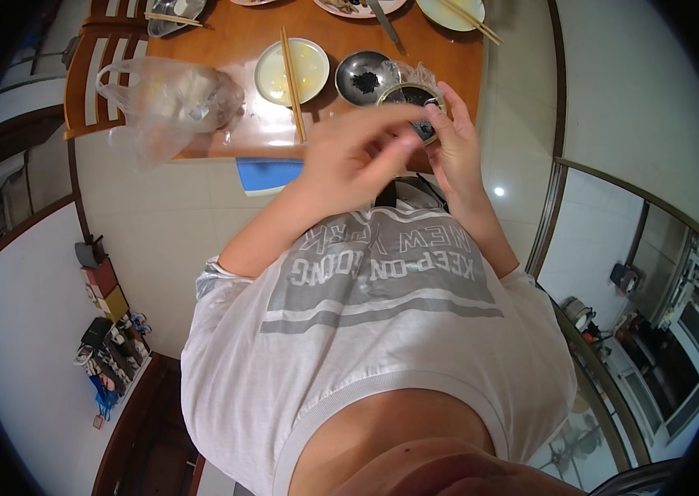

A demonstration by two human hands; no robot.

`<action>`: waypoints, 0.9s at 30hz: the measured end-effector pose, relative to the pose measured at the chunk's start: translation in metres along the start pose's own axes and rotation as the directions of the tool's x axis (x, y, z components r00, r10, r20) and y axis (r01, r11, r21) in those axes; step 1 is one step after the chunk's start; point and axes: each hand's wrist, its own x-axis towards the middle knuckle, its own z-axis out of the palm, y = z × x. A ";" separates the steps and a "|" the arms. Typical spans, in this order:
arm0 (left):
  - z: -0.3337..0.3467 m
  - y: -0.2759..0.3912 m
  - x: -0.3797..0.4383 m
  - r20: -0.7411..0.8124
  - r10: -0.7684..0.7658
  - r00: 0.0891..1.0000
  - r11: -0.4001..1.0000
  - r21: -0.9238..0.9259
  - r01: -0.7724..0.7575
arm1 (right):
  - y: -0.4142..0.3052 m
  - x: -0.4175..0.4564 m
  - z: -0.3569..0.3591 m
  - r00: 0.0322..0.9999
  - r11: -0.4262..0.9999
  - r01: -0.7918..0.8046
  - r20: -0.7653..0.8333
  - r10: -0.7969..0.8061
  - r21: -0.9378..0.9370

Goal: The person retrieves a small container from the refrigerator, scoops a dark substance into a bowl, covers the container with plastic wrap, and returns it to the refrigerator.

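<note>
My left hand is blurred and reaches across the near side of a round jar or bowl with a pale gold rim and dark contents. Its thumb and fingers are apart, and no object shows between them. My right hand holds the container at its right side, the thumb beside a small shiny piece at the rim. Right behind it lies crumpled clear plastic. A metal bowl with dark shreds in its bottom stands to the left of that plastic. The container's lower part is hidden by my hands.
On the wooden table are a plate with chopsticks across it and a filled plastic bag. Farther back are a metal tray, more plates and a knife-like utensil. A wooden chair stands left; something blue shows below the table edge.
</note>
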 end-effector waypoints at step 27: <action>0.000 -0.056 -0.002 0.253 -0.326 0.911 0.470 -0.792 0.389 | -0.032 0.029 0.007 0.942 0.901 0.043 0.317 0.107 -0.432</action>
